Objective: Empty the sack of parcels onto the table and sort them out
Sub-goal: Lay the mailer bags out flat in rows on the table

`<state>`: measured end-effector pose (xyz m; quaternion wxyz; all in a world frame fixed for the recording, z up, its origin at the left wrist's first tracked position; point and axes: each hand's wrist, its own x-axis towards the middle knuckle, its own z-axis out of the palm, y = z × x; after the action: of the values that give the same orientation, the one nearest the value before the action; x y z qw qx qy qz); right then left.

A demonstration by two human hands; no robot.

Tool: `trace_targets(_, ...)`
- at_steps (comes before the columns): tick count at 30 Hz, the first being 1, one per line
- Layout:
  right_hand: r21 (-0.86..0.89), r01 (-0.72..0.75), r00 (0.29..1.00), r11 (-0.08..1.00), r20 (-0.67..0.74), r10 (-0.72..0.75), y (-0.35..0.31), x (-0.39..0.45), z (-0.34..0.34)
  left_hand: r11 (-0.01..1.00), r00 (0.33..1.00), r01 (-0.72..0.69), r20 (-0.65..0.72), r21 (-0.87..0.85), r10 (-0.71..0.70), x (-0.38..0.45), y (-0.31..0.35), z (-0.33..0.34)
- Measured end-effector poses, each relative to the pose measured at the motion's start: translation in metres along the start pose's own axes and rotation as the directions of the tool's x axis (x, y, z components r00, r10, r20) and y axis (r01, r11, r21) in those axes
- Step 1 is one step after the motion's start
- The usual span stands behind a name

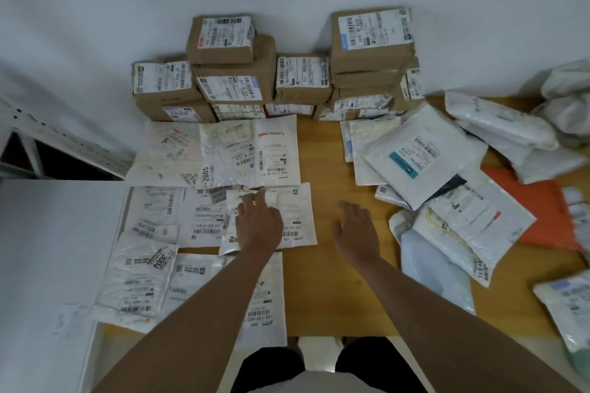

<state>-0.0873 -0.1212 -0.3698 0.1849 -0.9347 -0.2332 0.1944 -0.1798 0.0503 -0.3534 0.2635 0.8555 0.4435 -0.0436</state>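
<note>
**Parcels laid out on the wooden surface**

White plastic mailers lie flat in rows on the left of the surface; brown boxes are stacked against the wall, and a loose heap of mailers lies right. Stickers read "2005" and "3004". The left hand rests spread on a mailer; the right hand hovers, fingers relaxed.
</note>
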Motion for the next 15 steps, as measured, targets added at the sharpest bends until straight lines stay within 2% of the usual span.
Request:
trace_targets(3, -0.020, -0.031, 0.999, 0.999, -0.041, 0.030, 0.034, -0.005, -0.018, 0.996, 0.996, -0.086, 0.032, -0.006, 0.087, -0.011, 0.032, 0.019)
trace_targets(6, -0.048, 0.012, 1.000, 0.999, 0.004, -0.012, 0.061, -0.012, -0.028, 0.990, 0.986, -0.124, 0.119, 0.072, 0.115, -0.024, 0.051, 0.038)
trace_targets(10, -0.069, 0.047, 0.998, 0.997, 0.052, -0.044, 0.088, -0.019, -0.034, 0.984, 0.977, -0.072, 0.208, 0.160, 0.038, -0.040, 0.066, 0.057)
trace_targets(15, -0.075, 0.050, 0.995, 0.996, 0.095, -0.043, 0.109, -0.023, -0.035, 0.986, 0.967, -0.040, 0.254, 0.160, -0.002, -0.047, 0.071, 0.067)
